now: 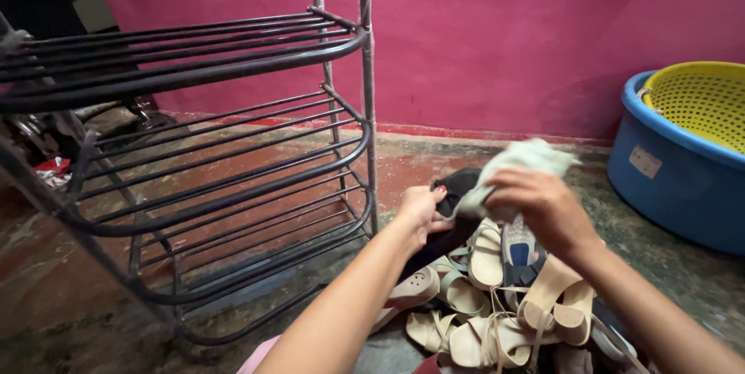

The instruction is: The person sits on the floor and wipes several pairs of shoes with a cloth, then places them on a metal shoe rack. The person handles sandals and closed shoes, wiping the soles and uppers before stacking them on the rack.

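My left hand [420, 209] grips a black shoe [458, 188] by its edge, holding it above a heap of footwear. My right hand [543, 207] clutches a pale greenish cloth [521, 163] bunched against the top of the black shoe. Below both hands lies a pile of beige sandals [481, 308] and a shoe with a blue insole [518, 248] on the floor.
A dark metal shoe rack [233, 157] with three barred shelves stands to the left, against a pink wall [481, 32]. A blue tub [675, 172] holding a yellow perforated basket [698, 98] sits at the right. The concrete floor [683, 281] is worn and stained.
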